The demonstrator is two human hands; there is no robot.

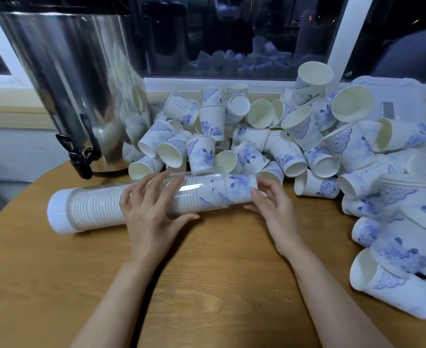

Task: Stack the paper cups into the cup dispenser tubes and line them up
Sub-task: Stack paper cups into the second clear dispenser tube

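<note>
On the round table (219,285), the clear tube (197,194) lies on its side, packed with stacked cups (94,209). The left hand (151,217) grips its middle; the right hand (274,212), fingers loosely spread, touches the end cup (237,189) poking out. Pushed crooked, that cup may crumple, or the tube may roll into the loose cups (257,136).
</note>
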